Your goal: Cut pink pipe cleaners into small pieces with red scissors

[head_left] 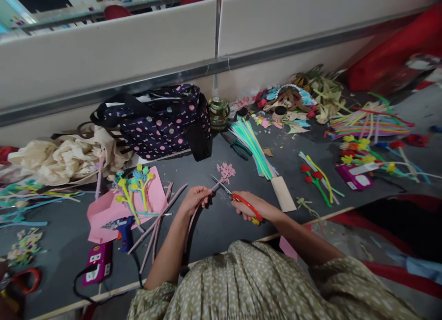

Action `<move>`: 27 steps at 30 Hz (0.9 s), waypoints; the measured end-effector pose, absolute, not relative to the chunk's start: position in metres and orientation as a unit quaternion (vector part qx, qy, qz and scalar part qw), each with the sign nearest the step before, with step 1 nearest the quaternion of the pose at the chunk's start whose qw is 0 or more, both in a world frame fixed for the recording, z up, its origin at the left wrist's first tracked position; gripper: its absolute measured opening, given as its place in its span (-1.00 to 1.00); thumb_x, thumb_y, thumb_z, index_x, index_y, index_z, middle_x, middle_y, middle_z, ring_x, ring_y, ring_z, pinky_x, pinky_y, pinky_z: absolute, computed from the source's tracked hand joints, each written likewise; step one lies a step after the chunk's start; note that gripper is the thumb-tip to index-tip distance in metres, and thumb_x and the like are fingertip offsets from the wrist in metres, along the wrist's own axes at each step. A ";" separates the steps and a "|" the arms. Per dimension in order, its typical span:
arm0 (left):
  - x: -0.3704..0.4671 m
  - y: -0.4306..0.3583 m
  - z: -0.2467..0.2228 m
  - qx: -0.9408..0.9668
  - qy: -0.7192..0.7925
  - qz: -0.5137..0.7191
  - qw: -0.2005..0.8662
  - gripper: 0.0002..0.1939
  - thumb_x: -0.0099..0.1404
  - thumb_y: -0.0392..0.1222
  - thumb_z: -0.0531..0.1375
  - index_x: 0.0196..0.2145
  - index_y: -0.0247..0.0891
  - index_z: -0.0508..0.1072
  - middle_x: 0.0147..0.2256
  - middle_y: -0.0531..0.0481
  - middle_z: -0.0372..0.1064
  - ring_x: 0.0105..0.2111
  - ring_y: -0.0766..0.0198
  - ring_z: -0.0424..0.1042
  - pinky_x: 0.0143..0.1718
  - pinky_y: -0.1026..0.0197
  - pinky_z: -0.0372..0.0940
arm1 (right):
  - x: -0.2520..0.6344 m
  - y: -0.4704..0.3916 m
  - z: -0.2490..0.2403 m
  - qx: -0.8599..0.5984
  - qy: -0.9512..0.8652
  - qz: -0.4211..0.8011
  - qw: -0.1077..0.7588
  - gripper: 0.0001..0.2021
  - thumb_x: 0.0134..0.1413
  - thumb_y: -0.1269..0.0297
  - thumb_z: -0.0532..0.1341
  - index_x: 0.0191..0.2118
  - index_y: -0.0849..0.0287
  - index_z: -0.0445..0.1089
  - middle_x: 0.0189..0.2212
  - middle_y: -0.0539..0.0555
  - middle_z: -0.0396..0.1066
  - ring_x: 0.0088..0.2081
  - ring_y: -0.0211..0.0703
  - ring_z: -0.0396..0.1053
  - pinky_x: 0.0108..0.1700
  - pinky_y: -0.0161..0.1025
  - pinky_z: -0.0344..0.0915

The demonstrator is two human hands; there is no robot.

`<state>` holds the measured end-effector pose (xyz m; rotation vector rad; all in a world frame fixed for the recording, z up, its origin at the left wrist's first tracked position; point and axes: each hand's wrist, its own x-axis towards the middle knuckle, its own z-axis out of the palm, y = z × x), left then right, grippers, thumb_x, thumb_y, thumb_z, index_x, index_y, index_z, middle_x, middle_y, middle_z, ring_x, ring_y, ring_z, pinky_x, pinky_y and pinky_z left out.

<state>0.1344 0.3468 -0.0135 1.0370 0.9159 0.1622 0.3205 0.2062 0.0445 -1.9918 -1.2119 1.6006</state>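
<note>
My left hand (197, 199) pinches a pink pipe cleaner (192, 223), whose tail hangs down toward the table edge. Its short free end sticks out to the right, between the blades of the scissors (247, 205). My right hand (249, 206) is closed round the red and yellow handles. Just beyond the blade tips lies a small pile of cut pink pieces (226, 171). Left of my left hand, several long pink pipe cleaners (157, 225) lie loose on the dark table (210, 237). Whether the blades touch the pipe cleaner I cannot tell.
A blue glue gun (125, 232) and pink paper (103, 209) with pipe-cleaner flowers lie left. A bundle of green and white pipe cleaners (253, 147) and pliers (238, 147) lie beyond my right hand. A dotted bag (159, 122) and glass jar (218, 113) stand behind.
</note>
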 end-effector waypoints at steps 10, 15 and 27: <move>0.121 0.348 -0.007 0.498 0.440 0.078 0.743 -0.62 0.05 0.06 0.33 -0.41 -0.36 0.42 -0.68 0.15 0.26 -0.75 0.51 0.17 -0.70 0.43 0.11 | 0.319 0.213 0.048 -0.705 -0.390 0.578 0.131 -0.84 0.20 0.25 0.03 -0.17 0.18 0.26 -0.63 -0.05 0.33 -0.72 -0.36 0.27 -0.69 -0.49 0.17; 0.118 0.351 -0.008 0.504 0.432 0.058 0.746 -0.63 0.08 0.05 0.31 -0.40 -0.36 0.43 -0.67 0.13 0.28 -0.74 0.50 0.19 -0.69 0.43 0.13 | 0.324 0.213 0.028 -0.687 -0.390 0.595 0.146 -0.80 0.17 0.29 0.07 -0.09 0.14 0.25 -0.59 -0.09 0.33 -0.72 -0.36 0.32 -0.70 -0.51 0.17; 0.118 0.351 -0.006 0.508 0.428 0.066 0.744 -0.63 0.06 0.04 0.33 -0.42 -0.37 0.43 -0.67 0.13 0.27 -0.73 0.50 0.19 -0.68 0.43 0.14 | 0.316 0.209 0.015 -0.714 -0.380 0.561 0.176 -0.79 0.26 0.21 -0.02 -0.22 0.19 0.29 -0.73 -0.09 0.26 -0.71 -0.31 0.31 -0.66 -0.50 0.17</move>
